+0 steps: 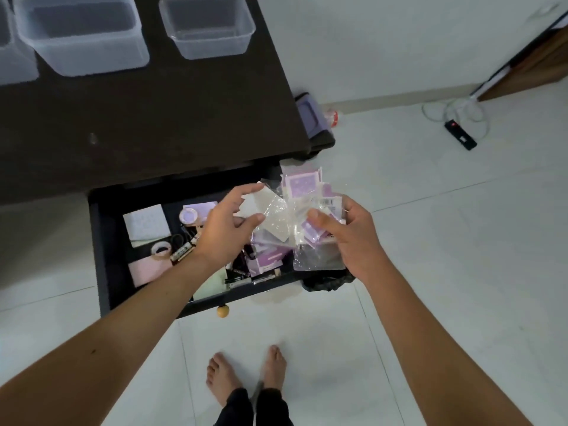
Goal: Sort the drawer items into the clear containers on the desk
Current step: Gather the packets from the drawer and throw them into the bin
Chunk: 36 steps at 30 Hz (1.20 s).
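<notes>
right hand (347, 238): clamped on plastic packets (302, 210)
left hand (229, 224): fingers apart, steadying
tip: keep bundle together, carry to far containers (209, 29)

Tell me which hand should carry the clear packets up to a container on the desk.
Right, probably. The right hand already grips the bunch of clear packets, while the left hand is open with only its fingertips at them. The containers on the desk look empty.

Place: a room in a home
Floor: pale tiles (430, 272), bare feet (246, 376) on them
Furniture: dark bench (153, 118) with open drawer (101, 241)
Clutter: power strip (460, 135) lying loose
</notes>
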Each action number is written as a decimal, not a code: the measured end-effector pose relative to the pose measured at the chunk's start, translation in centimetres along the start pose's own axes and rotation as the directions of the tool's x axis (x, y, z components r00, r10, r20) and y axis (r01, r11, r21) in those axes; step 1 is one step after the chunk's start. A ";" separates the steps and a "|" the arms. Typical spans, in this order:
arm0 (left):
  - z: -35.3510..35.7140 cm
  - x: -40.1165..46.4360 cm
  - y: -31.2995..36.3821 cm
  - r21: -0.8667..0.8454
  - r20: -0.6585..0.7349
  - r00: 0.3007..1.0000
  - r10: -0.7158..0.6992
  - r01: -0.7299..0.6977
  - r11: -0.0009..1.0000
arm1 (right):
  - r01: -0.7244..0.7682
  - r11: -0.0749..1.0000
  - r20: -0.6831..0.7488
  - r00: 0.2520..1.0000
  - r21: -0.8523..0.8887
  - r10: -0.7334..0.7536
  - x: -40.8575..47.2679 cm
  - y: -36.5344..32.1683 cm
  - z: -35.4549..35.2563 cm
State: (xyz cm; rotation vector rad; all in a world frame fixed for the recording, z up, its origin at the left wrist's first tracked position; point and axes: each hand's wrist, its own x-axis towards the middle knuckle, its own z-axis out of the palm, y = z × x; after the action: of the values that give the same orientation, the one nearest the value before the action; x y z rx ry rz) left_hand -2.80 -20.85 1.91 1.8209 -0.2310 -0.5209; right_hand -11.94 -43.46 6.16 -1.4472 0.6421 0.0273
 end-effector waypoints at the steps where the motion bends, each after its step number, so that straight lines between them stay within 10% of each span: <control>1: 0.6 0.2 0.5 -0.028 0.009 1.000 0.002 -0.002 1.000 | 0.003 1.000 -0.018 1.000 -0.028 -0.004 -0.2 0.2 -0.2; 15: 9.9 -0.3 3.4 -0.267 0.214 0.976 0.037 0.022 0.964 | 0.039 0.996 -0.147 0.988 -0.083 -0.051 -1.6 3.2 -6.0; 36: 22.9 0.1 1.7 -0.208 -0.006 0.995 -0.100 0.096 0.973 | 0.059 0.989 0.056 0.997 -0.133 -0.052 3.6 6.7 -17.1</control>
State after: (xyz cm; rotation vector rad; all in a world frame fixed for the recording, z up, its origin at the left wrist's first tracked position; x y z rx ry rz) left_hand -13.08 -41.01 -1.78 1.6377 -0.0723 -0.5777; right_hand -18.21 -59.48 -1.18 -1.5890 0.5655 0.0662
